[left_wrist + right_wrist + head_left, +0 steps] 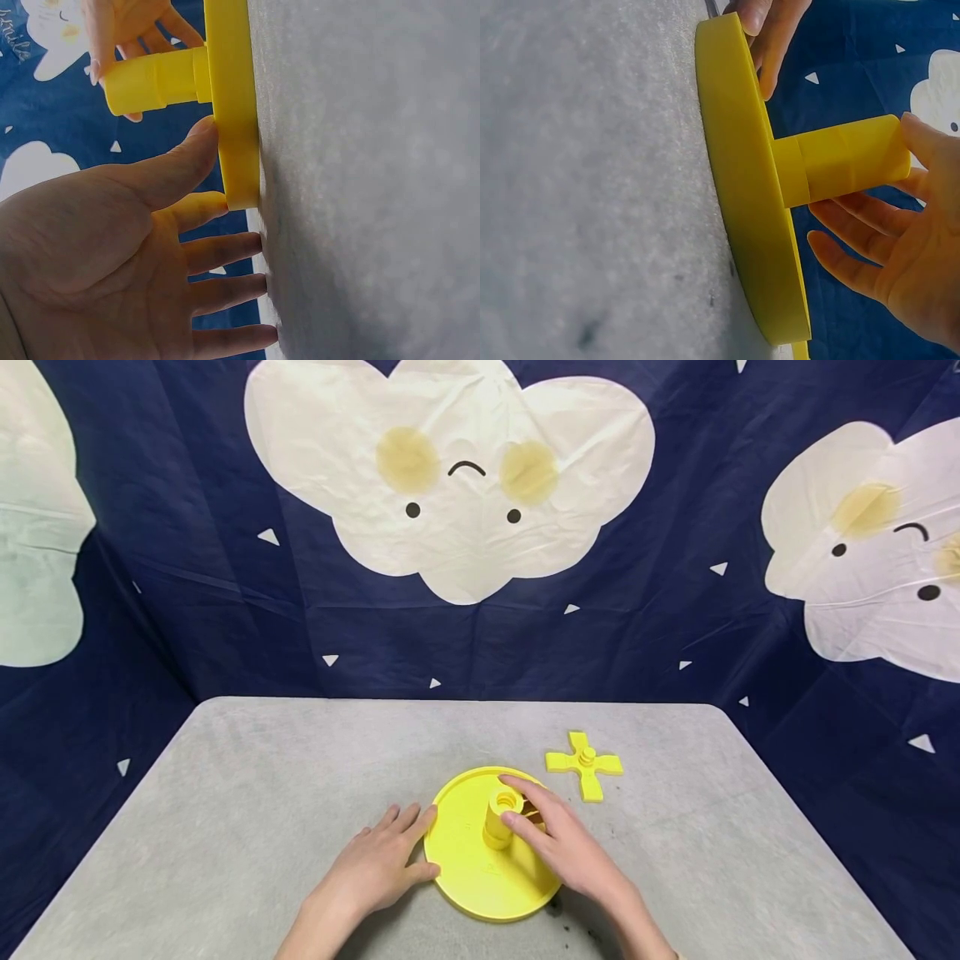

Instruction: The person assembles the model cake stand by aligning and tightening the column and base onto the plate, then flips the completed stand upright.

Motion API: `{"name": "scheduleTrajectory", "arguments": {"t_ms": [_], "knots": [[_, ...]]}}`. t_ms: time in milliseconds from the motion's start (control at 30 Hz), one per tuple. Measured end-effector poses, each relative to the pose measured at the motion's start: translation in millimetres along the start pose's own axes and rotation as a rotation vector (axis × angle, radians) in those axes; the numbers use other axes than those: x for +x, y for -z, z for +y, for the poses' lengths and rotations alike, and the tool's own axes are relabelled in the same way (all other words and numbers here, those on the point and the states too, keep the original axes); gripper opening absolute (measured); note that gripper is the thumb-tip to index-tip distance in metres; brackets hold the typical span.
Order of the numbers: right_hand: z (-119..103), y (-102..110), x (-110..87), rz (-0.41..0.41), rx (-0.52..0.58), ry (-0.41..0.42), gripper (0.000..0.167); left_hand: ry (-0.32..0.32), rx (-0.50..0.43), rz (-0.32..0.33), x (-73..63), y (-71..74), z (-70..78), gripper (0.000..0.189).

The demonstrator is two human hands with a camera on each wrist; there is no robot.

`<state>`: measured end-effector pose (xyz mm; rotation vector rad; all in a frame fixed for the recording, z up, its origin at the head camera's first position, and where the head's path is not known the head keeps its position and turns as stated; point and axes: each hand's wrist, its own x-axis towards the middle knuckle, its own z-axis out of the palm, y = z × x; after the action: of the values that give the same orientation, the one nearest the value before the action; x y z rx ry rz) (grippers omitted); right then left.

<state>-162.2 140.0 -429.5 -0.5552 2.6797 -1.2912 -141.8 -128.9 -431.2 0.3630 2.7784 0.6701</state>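
Note:
A round yellow disc (468,881) with a low rim lies flat on the table. From its middle a yellow cylindrical post (496,831) stands upright, with a threaded-looking hole in its top. My right hand (566,843) holds the post near its upper end, thumb (922,135) on the near side and fingers round the far side. At the disc's left edge rests my left hand (378,864), its thumb (184,161) and index finger touching the rim while the other fingers are spread straight towards the table.
Behind the disc to the right lies a flat yellow cross-shaped piece (589,783) with a short threaded-looking stub at its centre. The grey table (300,760) has rounded far corners. Dark blue cloth (225,635) with cloud prints hangs behind it and at both sides.

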Motion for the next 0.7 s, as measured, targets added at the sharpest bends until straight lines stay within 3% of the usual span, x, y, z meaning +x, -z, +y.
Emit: {"name": "scheduleTrajectory", "arguments": {"t_ms": [233,400,700], "knots": [[-0.8,2.3,-1.6,0.050,-0.041,-0.032,0.056,0.000,0.000,0.004,0.0,-0.5,-0.1,0.075],[-1.1,1.6,-0.6,0.067,-0.030,-0.011,0.056,-0.001,-0.001,0.007,0.3,-0.8,-0.3,0.075],[-0.3,-4.0,-0.4,-0.008,0.020,-0.015,0.056,0.000,-0.001,0.006,-0.1,-1.2,-0.6,0.075]]}}
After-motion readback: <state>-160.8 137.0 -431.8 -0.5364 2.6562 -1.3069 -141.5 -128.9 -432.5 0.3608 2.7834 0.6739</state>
